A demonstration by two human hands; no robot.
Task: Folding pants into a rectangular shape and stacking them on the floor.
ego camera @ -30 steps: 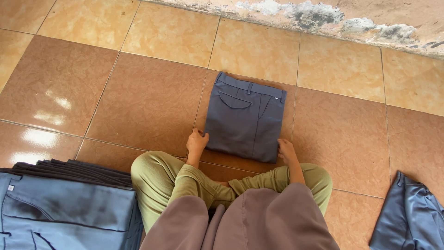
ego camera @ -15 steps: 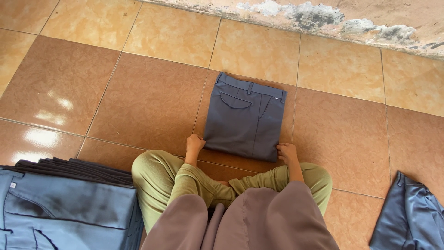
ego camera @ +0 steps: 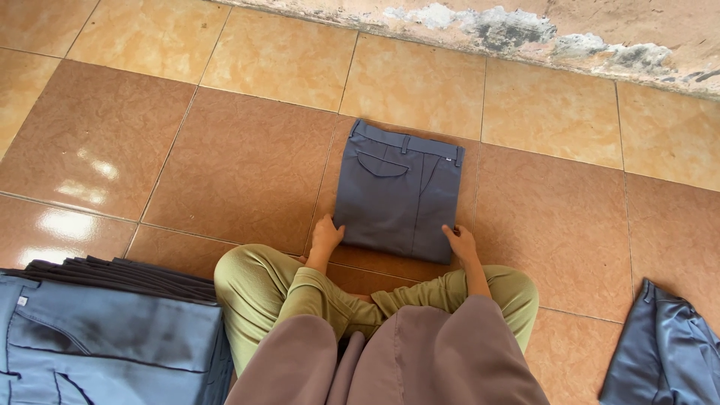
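We rest our left hand [ego camera: 325,235] and right hand [ego camera: 459,241], fingers curled, on the near corners of the folded grey trousers [ego camera: 397,193], a smooth woven rectangle lying flat on glossy tan floor tiles [ego camera: 240,165], beside a stack of folded trousers [ego camera: 105,322].

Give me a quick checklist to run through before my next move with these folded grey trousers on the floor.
1. Folded grey trousers lie flat and square on the tiled floor: ok.
2. Left hand on near left corner: ok.
3. Right hand on near right corner: ok.
4. Fingers actually gripping the cloth: cannot tell.
5. Stack of folded trousers at the left is tidy: ok.
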